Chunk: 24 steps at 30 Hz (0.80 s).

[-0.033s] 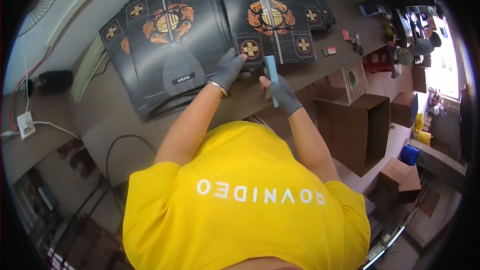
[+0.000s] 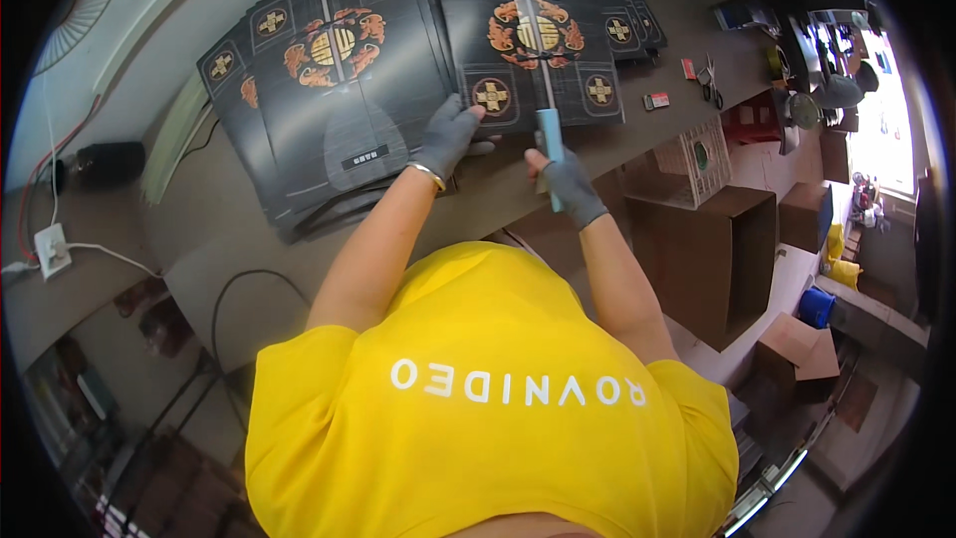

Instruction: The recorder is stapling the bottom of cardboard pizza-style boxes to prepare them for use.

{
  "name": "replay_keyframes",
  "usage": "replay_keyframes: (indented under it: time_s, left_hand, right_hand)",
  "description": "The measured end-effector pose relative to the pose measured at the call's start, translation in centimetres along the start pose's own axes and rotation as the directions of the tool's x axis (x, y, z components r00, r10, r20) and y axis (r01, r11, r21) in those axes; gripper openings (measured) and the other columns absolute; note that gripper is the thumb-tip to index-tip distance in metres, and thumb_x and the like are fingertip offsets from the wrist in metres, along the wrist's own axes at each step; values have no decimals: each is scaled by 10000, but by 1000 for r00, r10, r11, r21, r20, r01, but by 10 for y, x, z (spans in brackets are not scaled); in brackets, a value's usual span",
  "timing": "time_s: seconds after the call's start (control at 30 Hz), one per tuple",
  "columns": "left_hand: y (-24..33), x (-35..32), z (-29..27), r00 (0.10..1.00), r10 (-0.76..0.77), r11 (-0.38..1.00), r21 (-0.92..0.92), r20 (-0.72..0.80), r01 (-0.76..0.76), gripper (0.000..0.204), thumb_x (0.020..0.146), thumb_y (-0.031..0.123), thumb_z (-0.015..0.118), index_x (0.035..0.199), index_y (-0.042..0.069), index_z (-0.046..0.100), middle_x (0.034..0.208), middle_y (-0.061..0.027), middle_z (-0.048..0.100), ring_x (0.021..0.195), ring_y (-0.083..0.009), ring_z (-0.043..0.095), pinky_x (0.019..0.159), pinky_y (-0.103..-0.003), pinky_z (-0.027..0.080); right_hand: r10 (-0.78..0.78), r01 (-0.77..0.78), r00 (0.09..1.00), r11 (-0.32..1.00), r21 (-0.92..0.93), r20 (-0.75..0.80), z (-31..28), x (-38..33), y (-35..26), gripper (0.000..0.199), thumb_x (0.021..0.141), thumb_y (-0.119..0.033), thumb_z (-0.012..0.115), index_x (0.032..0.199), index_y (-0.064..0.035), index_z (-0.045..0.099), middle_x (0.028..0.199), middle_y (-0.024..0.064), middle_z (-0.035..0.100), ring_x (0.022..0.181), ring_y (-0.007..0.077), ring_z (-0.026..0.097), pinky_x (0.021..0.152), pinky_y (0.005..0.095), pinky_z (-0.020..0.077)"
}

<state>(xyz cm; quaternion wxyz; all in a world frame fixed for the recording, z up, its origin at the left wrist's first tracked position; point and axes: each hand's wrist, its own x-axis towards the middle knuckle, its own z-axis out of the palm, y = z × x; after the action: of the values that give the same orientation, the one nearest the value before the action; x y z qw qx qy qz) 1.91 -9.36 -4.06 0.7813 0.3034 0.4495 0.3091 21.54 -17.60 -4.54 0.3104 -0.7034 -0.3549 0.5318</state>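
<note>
Hands gloved in grey: my left hand (image 2: 450, 137) presses flat black printed cardboard sheets (image 2: 339, 100) on the grey table (image 2: 229, 239); my right hand (image 2: 571, 184) grips a pale blue stick (image 2: 550, 154); brown cartons (image 2: 712, 249) stand nearby.

Flat black-and-orange cartons (image 2: 344, 90) on table (image 2: 229, 239)

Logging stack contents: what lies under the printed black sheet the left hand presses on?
Under the printed sheet, edges of similar black sheets fan out at its right, all on the grey table. The left hand presses its near edge. How many, hidden.
</note>
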Motion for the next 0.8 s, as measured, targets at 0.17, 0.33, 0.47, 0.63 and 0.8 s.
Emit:
replay_keyframes:
  time_s: [0.17,0.33,0.47,0.63,0.8]
  left_hand:
    - [7,-16,-26,999,-39,999,-23,-11,39,223,935,170,462,1142,87,459,1061,-88,625,790,-189,666,610,-281,565]
    - [11,-23,-37,999,-53,998,16,-8,53,241,928,173,466,1142,66,449,1079,-97,615,795,-195,666,619,-288,567]
    - [12,-25,-41,999,-41,999,6,12,40,269,926,167,465,1170,57,443,1092,-106,607,795,-197,665,625,-285,568]
    - [16,-35,-41,998,-32,999,33,-62,34,326,919,140,470,1225,38,421,1099,-104,600,811,-197,663,634,-284,571]
    - [45,-28,-123,997,77,975,209,14,-78,497,893,136,509,1366,101,360,1043,-97,606,792,-189,652,609,-304,555]
  right_hand:
    - [61,-59,995,998,32,-75,-48,7,12,290,854,-305,635,908,-27,573,694,52,598,635,137,599,619,282,466]
    - [48,-53,994,997,-50,-103,-55,10,5,269,862,-289,627,880,-27,572,671,50,584,613,143,594,581,284,467]
    - [78,-88,989,993,-73,-129,-53,11,5,272,855,-298,638,841,-35,570,639,44,565,564,147,581,508,278,449]
    - [156,-172,981,975,-140,-120,-38,7,4,299,845,-325,666,764,-67,538,599,31,541,506,127,534,475,279,438]
    - [208,-186,910,978,-97,358,-19,-45,-1,351,814,-370,693,845,-37,586,657,36,566,596,132,569,552,280,467]
